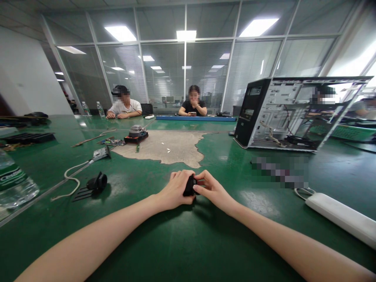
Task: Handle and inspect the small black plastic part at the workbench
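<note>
A small black part (pixel 188 188), whose kind I cannot make out, is held between my two hands just above the green table (pixel 188 243). My left hand (pixel 176 190) is closed around its left side, with the thumb beneath. From the right, my right hand (pixel 213 190) pinches the part's edge between thumb and fingers. Much of the part is hidden by the fingers. To the left on the table lies a black plastic piece (pixel 95 183) with a round end and several thin prongs.
An open computer case (pixel 255 113) stands at the right, with a white power strip (pixel 337 215) nearer. A water bottle (pixel 14 180) is at the left edge. A heatsink with fan (pixel 136 134) sits on a worn patch (pixel 176 147). Two people sit across the table.
</note>
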`<state>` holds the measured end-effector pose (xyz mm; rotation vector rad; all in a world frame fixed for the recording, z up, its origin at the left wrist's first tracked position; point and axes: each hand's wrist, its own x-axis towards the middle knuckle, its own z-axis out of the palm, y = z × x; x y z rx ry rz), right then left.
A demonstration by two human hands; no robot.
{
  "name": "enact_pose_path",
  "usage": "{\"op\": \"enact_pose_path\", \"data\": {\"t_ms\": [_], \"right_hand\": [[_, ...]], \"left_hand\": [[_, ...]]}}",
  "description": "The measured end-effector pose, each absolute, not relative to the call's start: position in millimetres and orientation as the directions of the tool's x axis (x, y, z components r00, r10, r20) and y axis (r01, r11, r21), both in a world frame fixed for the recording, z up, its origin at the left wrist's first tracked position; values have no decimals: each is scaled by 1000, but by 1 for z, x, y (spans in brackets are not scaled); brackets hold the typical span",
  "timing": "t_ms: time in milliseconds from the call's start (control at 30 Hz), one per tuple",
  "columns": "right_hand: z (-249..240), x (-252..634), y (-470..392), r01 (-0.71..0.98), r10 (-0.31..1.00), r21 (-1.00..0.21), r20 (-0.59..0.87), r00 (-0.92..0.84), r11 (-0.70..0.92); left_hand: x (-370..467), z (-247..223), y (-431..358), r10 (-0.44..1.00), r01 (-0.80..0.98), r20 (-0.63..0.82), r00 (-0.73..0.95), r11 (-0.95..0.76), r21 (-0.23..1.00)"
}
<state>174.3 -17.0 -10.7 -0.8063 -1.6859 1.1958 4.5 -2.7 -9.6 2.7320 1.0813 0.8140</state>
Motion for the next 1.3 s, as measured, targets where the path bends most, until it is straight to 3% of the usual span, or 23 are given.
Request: {"op": "enact_pose_path", "data": {"t_ms": [267, 467, 700, 933, 1300], "right_hand": [[-14, 173, -12, 120, 913, -952, 227, -340, 281], [-13, 176, -17, 27, 848, -934, 312, -428, 357], [-14, 173, -12, 68, 912, -957, 246, -329, 283], [-9, 175, -18, 48, 876, -947, 273, -396, 317], [-11, 173, -15, 93, 915, -959, 222, -335, 267]], "left_hand": [[4, -9, -3, 658, 598, 440, 611, -748, 289], [4, -9, -3, 658, 595, 441, 611, -748, 294], [4, -9, -2, 655, 594, 448, 609, -750, 289], [4, -9, -2, 659, 599, 438, 612, -747, 287], [4, -9, -3, 659, 600, 444, 607, -747, 287]]}}
